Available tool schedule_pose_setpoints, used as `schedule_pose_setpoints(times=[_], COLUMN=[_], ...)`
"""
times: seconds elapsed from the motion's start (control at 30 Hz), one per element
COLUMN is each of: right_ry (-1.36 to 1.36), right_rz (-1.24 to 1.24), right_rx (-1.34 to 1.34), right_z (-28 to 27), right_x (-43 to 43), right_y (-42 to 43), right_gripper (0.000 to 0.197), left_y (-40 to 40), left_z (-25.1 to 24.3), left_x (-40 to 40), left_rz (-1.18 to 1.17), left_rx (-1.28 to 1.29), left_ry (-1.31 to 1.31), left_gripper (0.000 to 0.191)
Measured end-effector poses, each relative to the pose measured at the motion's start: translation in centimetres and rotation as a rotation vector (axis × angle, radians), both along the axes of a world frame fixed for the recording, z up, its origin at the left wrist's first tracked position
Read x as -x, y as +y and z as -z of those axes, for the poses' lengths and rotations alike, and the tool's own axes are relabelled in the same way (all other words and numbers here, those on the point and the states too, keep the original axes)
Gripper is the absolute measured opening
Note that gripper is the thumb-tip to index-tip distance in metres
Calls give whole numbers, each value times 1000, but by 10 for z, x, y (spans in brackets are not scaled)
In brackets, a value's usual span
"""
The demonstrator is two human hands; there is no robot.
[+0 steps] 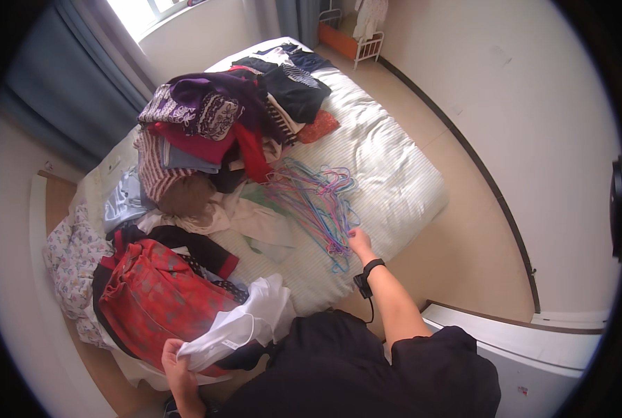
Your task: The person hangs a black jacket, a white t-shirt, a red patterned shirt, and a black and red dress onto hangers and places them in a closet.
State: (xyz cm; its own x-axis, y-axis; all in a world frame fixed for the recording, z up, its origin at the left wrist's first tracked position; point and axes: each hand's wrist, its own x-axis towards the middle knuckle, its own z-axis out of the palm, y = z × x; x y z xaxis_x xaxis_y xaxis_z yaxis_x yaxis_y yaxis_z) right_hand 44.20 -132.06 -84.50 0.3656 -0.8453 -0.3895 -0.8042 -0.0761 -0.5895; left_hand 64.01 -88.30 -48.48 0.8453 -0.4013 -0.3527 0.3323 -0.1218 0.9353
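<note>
My left hand [179, 360] grips a white garment [248, 318] by one edge, with a care label showing near the hand. The rest of it drapes over a red patterned garment [159, 287] at the near side of the bed. Farther up and to the right, my right hand [359, 241] reaches the near end of a heap of thin coloured clothes hangers [321, 204]. Its fingers touch the hangers; whether they close around one is too small to tell. Beside the heap, a pale sheer garment [253, 222] lies flat on the striped bedding [389, 162].
A tall pile of clothes [206, 120] covers the bed's far left part, with dark garments [295, 89] behind it. Floral fabric [75, 261] hangs at the left edge. Right of the bed runs bare floor [462, 209] along a wall. A white cabinet [514, 350] stands near my right elbow.
</note>
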Motion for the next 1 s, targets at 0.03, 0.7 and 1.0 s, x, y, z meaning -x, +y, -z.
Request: schedule_pose_setpoints(times=[0.03,0.7,1.0], right_ry=[15,-47,-720], right_rz=[44,58,-37], right_rx=[16,190,-171], right_z=[5,1,-122], right_x=[-3,-45,-42], right_y=[-6,-15,13], right_gripper=[31,16,11], left_y=[-2,1,3], left_z=[-1,-10,1], left_x=[2,4,-10], left_rz=[-20,-148,-42], left_rx=[-13,-108,-270], left_ry=[3,53,-255], left_gripper=[13,21,10])
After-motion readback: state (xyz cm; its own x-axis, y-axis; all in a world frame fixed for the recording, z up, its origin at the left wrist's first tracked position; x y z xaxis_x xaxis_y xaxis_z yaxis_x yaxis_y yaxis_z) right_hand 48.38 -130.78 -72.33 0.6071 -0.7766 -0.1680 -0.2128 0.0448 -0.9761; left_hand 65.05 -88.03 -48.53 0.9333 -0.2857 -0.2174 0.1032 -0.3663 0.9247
